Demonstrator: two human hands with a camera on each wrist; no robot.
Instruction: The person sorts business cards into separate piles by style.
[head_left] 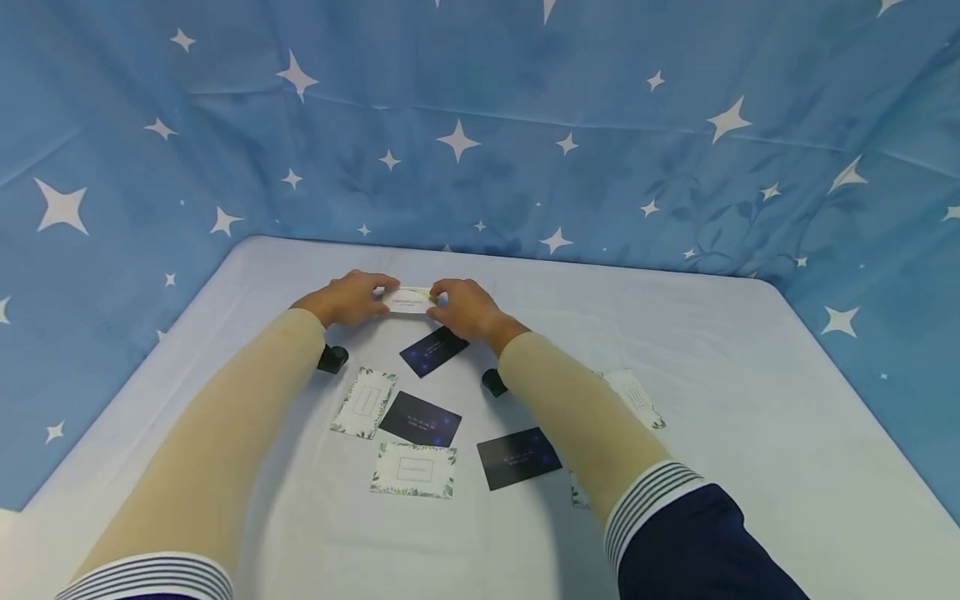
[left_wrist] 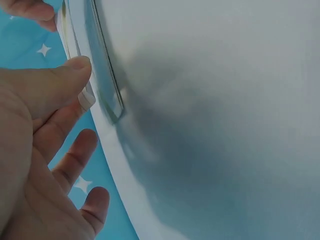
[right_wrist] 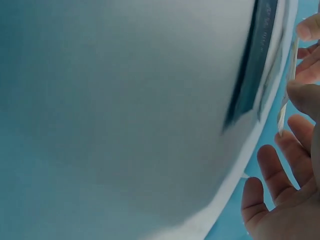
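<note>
At the back of the table, a white business card (head_left: 408,302) with printed lettering is held up between both hands. My left hand (head_left: 352,297) pinches its left end between thumb and fingers. At the opposite end, my right hand (head_left: 467,310) pinches it the same way. The left wrist view shows the card (left_wrist: 75,40) nearly edge-on beside the left thumb; whether it is one card or several layers, I cannot tell. A dark card (head_left: 435,350) lies just in front of the hands, partly under the right one.
Nearer lie dark cards (head_left: 422,418) (head_left: 517,458) and leaf-bordered white cards (head_left: 365,403) (head_left: 413,471). Another white card (head_left: 634,397) is partly behind the right forearm. Small black objects (head_left: 333,359) (head_left: 493,382) sit beside the forearms. A blue star-patterned curtain (head_left: 480,192) borders the white table (head_left: 712,350).
</note>
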